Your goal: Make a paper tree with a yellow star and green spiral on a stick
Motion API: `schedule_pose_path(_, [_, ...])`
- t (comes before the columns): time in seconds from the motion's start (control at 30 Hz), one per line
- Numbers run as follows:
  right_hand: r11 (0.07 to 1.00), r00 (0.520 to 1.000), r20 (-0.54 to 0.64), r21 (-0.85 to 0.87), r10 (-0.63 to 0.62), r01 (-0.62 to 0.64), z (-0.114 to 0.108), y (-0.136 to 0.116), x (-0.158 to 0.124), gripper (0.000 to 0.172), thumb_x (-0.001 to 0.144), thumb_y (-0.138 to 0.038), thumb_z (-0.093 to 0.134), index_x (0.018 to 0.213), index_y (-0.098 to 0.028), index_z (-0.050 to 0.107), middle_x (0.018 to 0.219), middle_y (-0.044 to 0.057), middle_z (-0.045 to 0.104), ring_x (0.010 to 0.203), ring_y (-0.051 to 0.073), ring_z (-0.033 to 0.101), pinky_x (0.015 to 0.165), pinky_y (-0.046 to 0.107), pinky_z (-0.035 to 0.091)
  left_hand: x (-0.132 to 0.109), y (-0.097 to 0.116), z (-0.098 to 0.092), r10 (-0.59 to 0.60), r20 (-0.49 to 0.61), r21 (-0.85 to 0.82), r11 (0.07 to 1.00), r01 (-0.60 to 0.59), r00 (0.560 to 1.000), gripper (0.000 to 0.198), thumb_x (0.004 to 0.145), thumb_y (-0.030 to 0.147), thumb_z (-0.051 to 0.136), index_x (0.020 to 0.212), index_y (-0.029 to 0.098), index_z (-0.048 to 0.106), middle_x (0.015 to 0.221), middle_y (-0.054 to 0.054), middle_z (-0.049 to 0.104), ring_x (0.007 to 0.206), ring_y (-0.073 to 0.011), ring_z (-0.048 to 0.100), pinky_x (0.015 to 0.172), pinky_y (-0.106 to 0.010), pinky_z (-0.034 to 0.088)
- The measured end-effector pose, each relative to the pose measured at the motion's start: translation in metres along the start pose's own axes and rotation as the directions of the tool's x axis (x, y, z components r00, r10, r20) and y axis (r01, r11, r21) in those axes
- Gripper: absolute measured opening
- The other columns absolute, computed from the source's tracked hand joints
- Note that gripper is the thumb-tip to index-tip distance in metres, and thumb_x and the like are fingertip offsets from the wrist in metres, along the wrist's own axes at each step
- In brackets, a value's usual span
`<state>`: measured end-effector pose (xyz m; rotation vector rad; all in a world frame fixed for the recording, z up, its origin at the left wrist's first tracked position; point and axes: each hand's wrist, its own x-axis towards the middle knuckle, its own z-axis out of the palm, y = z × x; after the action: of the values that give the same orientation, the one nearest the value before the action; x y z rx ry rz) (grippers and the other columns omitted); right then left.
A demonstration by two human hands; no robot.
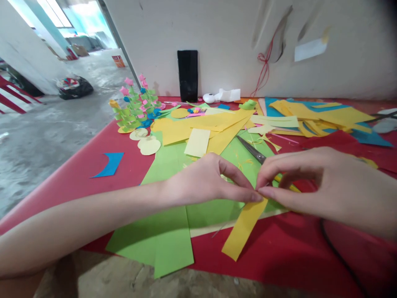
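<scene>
Both hands meet over the table, pinching the upper end of a yellow paper strip (243, 234). My left hand (214, 180) reaches in from the left, its thumb and forefinger closed on the strip. The fingertips of my right hand (305, 178) are closed on the same end and hide it. The strip's free end hangs down toward the table's front edge. Beneath the hands lie green paper sheets (173, 238). Scissors (252, 150) rest beside my right hand, their blades pointing away to the left and the handles partly hidden. A thin wire-like line shows left of the strip.
Paper flowers (136, 101) stand at the table's back left, near pale paper discs (149, 145). A blue scrap (110, 164) lies on the red tabletop (124, 142). A black phone (187, 76) leans against the wall. Yellow paper pieces (325, 114) are heaped at back right.
</scene>
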<state>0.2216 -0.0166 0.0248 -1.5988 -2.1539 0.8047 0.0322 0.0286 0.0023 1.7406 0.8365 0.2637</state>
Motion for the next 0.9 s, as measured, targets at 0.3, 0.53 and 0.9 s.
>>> schedule_pose_path(0.3, [0.996, 0.977, 0.198, 0.035, 0.075, -0.083, 0.002, 0.009, 0.004, 0.015, 0.076, -0.041, 0.056, 0.072, -0.029, 0.063, 0.054, -0.006, 0.054, 0.043, 0.009, 0.041, 0.037, 0.020, 0.031, 0.001, -0.002, 0.002, -0.029, 0.054, -0.096, 0.995, 0.034, 0.998, 0.013, 0.068, 0.033, 0.068, 0.072, 0.022, 0.073, 0.067, 0.002, 0.070, 0.061, -0.0108, 0.060, 0.055, -0.020, 0.042])
schedule_pose_path(0.53, [0.988, 0.976, 0.218, 0.142, 0.030, -0.062, -0.007, 0.021, 0.007, 0.009, 0.075, -0.037, 0.060, 0.079, -0.030, 0.065, 0.058, -0.006, 0.054, 0.046, 0.009, 0.039, 0.038, 0.020, 0.031, 0.001, -0.002, -0.001, 0.029, -0.002, -0.162, 0.986, -0.029, 1.000, 0.018, 0.075, 0.036, 0.062, 0.077, 0.023, 0.074, 0.079, 0.000, 0.074, 0.076, -0.0157, 0.066, 0.067, -0.024, 0.050])
schedule_pose_path(0.9, [0.981, 0.997, 0.076, 0.191, 0.004, -0.018, -0.003, 0.015, 0.008, 0.010, 0.072, -0.036, 0.063, 0.074, -0.026, 0.065, 0.060, -0.005, 0.056, 0.045, 0.008, 0.046, 0.036, 0.016, 0.034, -0.003, 0.001, 0.003, 0.086, -0.085, 0.015, 0.996, -0.085, 0.993, 0.018, 0.076, 0.033, 0.060, 0.077, 0.020, 0.073, 0.071, 0.001, 0.071, 0.061, -0.0126, 0.061, 0.053, -0.020, 0.044])
